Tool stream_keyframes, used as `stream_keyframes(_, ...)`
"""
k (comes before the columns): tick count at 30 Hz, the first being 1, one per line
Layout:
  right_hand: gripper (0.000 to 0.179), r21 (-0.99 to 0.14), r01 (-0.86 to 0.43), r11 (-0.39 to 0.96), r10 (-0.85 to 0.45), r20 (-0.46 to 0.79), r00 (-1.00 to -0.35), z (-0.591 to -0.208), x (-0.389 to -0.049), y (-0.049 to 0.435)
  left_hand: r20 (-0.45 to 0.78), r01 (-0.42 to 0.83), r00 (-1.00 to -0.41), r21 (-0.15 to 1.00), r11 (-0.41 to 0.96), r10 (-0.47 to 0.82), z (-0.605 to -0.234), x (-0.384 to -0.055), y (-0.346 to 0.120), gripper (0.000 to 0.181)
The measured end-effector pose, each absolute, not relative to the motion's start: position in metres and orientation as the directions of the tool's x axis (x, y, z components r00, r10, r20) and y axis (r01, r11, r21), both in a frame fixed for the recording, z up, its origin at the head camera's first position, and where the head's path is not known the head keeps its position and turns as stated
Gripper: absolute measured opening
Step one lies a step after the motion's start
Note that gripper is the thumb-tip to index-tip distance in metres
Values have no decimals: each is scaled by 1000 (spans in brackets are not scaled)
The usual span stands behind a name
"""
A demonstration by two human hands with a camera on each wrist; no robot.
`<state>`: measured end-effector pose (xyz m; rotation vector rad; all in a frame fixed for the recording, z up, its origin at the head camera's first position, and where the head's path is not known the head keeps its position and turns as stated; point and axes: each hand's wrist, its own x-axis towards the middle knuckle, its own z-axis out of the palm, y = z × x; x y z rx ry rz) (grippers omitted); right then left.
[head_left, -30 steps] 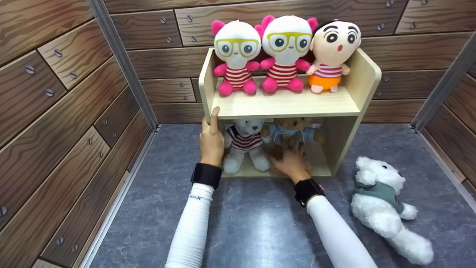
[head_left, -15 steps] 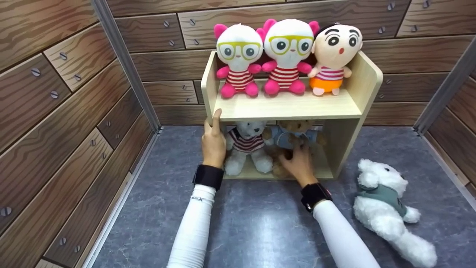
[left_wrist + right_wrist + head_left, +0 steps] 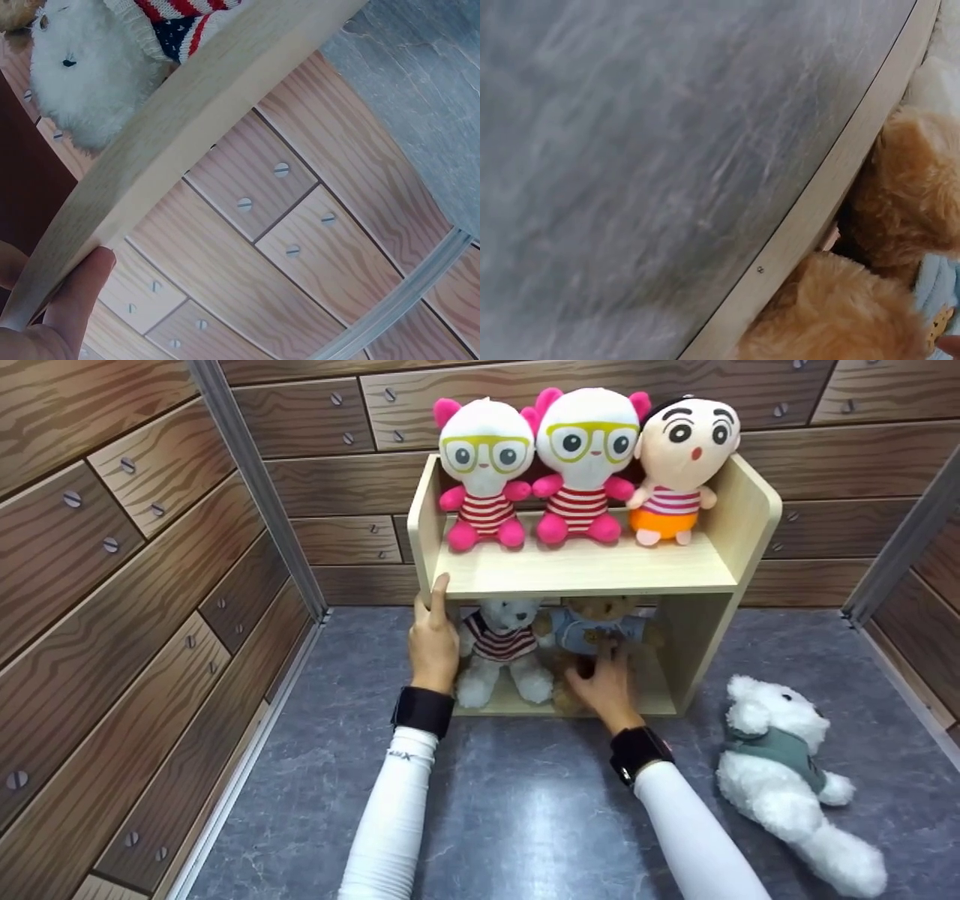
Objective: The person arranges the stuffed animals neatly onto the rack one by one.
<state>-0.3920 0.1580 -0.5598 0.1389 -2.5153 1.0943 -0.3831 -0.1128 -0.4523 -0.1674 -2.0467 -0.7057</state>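
A two-level wooden shelf (image 3: 592, 574) stands on the grey surface. My left hand (image 3: 433, 649) grips its left side panel; in the left wrist view thumb and finger (image 3: 82, 292) lie on opposite faces of the panel. In the lower compartment sits a brown teddy bear (image 3: 600, 622) in a light-blue top. My right hand (image 3: 607, 682) touches the bear's front with outstretched fingers, hiding part of its body. The right wrist view shows the bear's furry legs (image 3: 840, 315) at the shelf's bottom edge. Beside it sits a white teddy bear (image 3: 504, 649) in a striped top.
Two pink-and-white plush toys (image 3: 487, 480) and a boy doll (image 3: 682, 472) in orange shorts sit on the upper level. A white plush dog (image 3: 787, 765) in a green top lies right of the shelf. Wood-patterned walls (image 3: 150, 660) enclose the surface.
My right hand has shifted slightly right on the brown bear's front, showing more of its left leg. My left hand keeps its grip on the panel. The view has shifted slightly.
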Motion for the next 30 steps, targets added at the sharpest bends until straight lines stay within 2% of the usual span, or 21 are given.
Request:
stream_keyframes(8,78,-619,-252,744,-2,375,-927,-558,-391,163,808,382,-569,423,822,-152,-453,-383,-115,71)
stream_keyframes(14,69,-643,-266,718,-24,358,-933,-562,-389,169,801,377,-577,435,818,-160,-456,-382,-116,71)
stream_keyframes(20,66,-653,-354,670,-32,451,-892,-562,-384,171,796,373,-583,443,815,-166,-458,-381,-116,70)
stream_keyframes(26,63,-589,-384,712,-49,503,-863,-554,-374,172,801,376,-574,442,814,-169,-456,-382,-114,68)
stream_keyframes(30,51,-520,-340,784,-48,496,-867,-544,-362,173,807,381,-567,437,815,-167,-454,-382,-112,67)
